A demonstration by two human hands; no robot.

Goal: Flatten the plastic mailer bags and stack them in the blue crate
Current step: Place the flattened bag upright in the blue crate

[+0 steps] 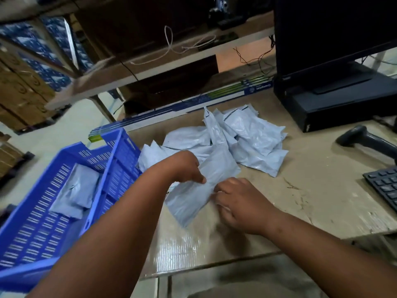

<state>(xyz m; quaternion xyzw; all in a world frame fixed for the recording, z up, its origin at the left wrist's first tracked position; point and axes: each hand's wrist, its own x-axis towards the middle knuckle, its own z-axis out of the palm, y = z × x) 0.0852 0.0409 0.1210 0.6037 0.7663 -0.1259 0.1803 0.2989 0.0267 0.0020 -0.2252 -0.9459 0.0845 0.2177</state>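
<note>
A pale grey mailer bag (193,198) lies crumpled on the cardboard-covered table in front of me. My left hand (187,166) grips its upper left edge with curled fingers. My right hand (238,203) pinches its right edge. Behind them a loose pile of similar mailer bags (247,138) spreads across the table. The blue crate (120,160) stands at the left, tilted in view, with flat mailer bags (75,190) lying on its floor.
A black computer case (343,104) with a monitor on it stands at the back right. A barcode scanner (365,140) and a keyboard (384,186) lie at the right edge. A long blue box (193,104) runs behind the pile, under a shelf.
</note>
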